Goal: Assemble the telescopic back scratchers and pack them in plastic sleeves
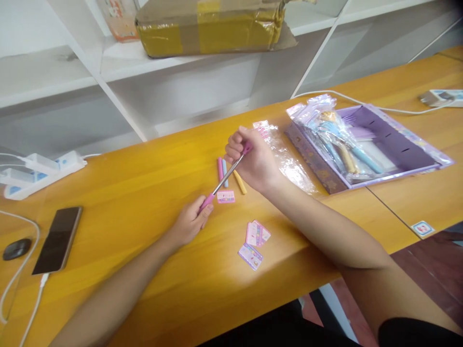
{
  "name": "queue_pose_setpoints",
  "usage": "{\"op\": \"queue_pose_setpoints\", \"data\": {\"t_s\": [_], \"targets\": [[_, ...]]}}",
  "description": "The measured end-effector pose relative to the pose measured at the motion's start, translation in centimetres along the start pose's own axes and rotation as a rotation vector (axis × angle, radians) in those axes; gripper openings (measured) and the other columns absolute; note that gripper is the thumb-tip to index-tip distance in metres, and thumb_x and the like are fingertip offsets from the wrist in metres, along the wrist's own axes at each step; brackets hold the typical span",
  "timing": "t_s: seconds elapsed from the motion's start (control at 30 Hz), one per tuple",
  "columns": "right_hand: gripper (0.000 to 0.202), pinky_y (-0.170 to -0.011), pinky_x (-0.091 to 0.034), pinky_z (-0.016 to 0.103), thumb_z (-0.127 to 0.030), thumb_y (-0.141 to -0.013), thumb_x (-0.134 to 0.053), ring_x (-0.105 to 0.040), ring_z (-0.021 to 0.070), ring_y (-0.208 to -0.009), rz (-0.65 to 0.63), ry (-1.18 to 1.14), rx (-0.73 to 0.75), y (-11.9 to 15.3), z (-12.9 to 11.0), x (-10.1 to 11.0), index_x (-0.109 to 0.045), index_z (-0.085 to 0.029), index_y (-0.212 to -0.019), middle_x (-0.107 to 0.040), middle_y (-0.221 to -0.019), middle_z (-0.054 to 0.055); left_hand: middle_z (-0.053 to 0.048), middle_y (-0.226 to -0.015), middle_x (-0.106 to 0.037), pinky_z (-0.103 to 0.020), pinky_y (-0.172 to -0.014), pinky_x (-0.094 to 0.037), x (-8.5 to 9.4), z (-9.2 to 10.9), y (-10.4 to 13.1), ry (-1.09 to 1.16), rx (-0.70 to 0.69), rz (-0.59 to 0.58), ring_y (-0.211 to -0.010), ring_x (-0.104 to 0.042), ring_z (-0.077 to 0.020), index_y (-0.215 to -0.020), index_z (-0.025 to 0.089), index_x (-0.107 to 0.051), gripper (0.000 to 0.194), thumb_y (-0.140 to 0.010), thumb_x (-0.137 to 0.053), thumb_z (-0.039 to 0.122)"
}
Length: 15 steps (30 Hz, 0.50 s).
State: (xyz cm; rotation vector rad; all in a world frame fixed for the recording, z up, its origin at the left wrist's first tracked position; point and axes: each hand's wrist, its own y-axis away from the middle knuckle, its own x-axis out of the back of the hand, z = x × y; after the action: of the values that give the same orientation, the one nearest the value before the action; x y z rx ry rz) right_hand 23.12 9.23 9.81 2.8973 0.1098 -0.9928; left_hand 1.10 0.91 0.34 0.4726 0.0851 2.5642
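Sleeve (415,332): black
Left hand (191,219): grip closed around rod (227,175), lower end
Right hand (253,158): grip closed around upper end
Cards (256,234): on table (144,193)

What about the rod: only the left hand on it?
No, the left hand holds one end of the rod and the right hand the other.

Likely an office, desk (144,193), white shelves (119,65), mouse (17,249)
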Motion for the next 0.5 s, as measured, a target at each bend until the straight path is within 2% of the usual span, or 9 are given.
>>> {"op": "queue_pose_setpoints", "data": {"t_s": [0.1, 0.23, 0.5], "targets": [[0.054, -0.053, -0.04, 0.025, -0.058, -0.102, -0.067, -0.036, 0.01, -0.052, 0.03, 0.002, -0.008, -0.2, -0.6, 0.2, -0.038, -0.024, -0.071, -0.033, -0.061, -0.006, 0.008, -0.063, -0.045, -0.028, -0.059, -0.031, 0.0, 0.1, 0.0, -0.015, 0.002, 0.011, -0.056, -0.038, -0.0115, -0.093, 0.023, -0.049, 0.042, -0.11, -0.046, 0.061], [0.06, -0.052, -0.039, 0.026, -0.065, -0.101, -0.066, -0.039, 0.0105, -0.052, -0.005, -0.016, 0.013, -0.4, -0.7, 0.3, -0.033, -0.024, -0.071, -0.038, -0.06, -0.006, 0.007, -0.066, -0.039, -0.027, -0.058, -0.029, 0.0, -0.2, 0.1, 0.018, -0.011, 0.013, -0.058, -0.035, -0.0116, -0.095, 0.022, -0.052, 0.045, -0.111, -0.042, 0.062], [0.061, -0.049, -0.043, 0.027, -0.059, -0.098, -0.073, -0.047, 0.0138, -0.056, -0.037, 0.039, -0.003, -0.3, 1.0, 0.9, -0.031, -0.025, -0.069, -0.047, -0.063, -0.002, 0.005, -0.073, -0.04, -0.029, -0.063, -0.032, -0.1, -0.3, 0.4, -0.045, -0.046, 0.044, -0.063, -0.037, -0.0128, -0.091, 0.022, -0.05, 0.047, -0.113, -0.036, 0.061]]}}
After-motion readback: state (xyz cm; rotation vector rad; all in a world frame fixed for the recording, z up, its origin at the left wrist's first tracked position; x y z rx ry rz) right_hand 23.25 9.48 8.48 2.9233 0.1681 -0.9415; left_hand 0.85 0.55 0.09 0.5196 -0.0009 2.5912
